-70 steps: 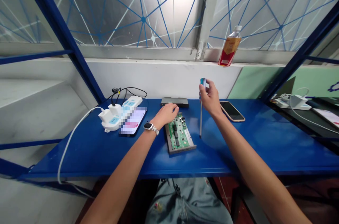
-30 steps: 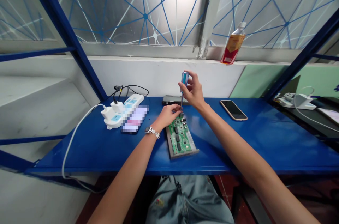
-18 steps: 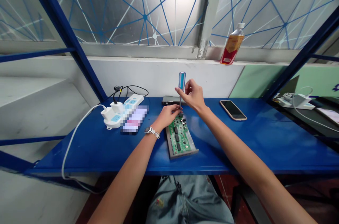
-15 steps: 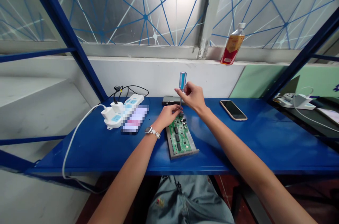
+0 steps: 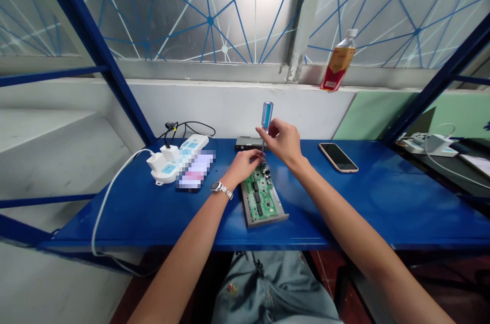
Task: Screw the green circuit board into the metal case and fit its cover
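A green circuit board [image 5: 262, 196] lies in a grey metal tray in the middle of the blue table [image 5: 344, 201]. My right hand [image 5: 285, 141] pinches a blue-handled screwdriver [image 5: 265, 117] held upright, its tip down on the board's far end. My left hand [image 5: 244, 165], with a watch on the wrist, rests curled at the board's far left corner, its fingers pressed around the screwdriver's tip.
A dark metal cover [image 5: 247, 143] lies behind the board. A white power strip [image 5: 174, 158] with plugs and cable sits at the left beside a blurred phone [image 5: 195, 171]. Another phone [image 5: 338, 157] lies right. A drink bottle [image 5: 339, 60] stands on the window ledge.
My right hand carried the screwdriver from the right of the board to its far end and set the tip down. Since then the fingers have shifted on the handle. The left hand stayed put.
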`<state>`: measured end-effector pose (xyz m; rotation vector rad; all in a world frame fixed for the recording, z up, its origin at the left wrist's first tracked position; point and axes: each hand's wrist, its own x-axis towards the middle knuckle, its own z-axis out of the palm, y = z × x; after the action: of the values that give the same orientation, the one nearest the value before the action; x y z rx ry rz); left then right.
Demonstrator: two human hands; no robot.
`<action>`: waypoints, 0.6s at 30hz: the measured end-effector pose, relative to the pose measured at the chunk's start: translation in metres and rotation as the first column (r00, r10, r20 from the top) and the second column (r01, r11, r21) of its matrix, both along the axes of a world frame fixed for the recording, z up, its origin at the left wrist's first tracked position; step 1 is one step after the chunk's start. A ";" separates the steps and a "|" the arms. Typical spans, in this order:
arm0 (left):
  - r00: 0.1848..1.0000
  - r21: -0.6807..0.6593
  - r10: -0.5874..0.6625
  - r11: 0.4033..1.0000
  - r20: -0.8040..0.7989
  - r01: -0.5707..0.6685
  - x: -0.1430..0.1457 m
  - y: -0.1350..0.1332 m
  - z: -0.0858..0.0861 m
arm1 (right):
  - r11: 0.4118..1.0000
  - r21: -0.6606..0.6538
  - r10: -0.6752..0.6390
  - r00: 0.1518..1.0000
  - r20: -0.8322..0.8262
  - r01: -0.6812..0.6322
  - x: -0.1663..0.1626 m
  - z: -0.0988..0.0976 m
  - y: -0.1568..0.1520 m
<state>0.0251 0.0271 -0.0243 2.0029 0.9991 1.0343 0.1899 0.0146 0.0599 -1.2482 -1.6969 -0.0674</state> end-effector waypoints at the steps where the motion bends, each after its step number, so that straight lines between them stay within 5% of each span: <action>1: 1.000 0.004 0.000 1.000 0.001 0.000 0.001 -0.001 0.001 | 1.000 -0.002 0.014 1.000 -0.011 -0.014 0.000 -0.001 0.000; 9: 1.000 0.024 -0.019 1.000 -0.020 0.020 0.001 -0.003 0.002 | 0.971 -0.044 0.231 0.970 -0.075 -0.234 0.010 -0.004 0.002; 15: 0.999 0.012 -0.044 0.999 -0.001 0.044 0.002 -0.003 0.003 | 0.843 -0.188 0.462 0.857 -0.228 -0.504 0.020 -0.004 0.005; 18: 0.999 0.033 0.002 0.999 -0.045 -0.001 0.002 -0.007 0.007 | 0.915 -0.117 0.354 0.907 -0.227 -0.386 0.016 -0.003 0.001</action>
<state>0.0276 0.0206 -0.0174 2.0604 1.0134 1.0164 0.2055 0.0159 0.0573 -0.9853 -1.7562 0.4203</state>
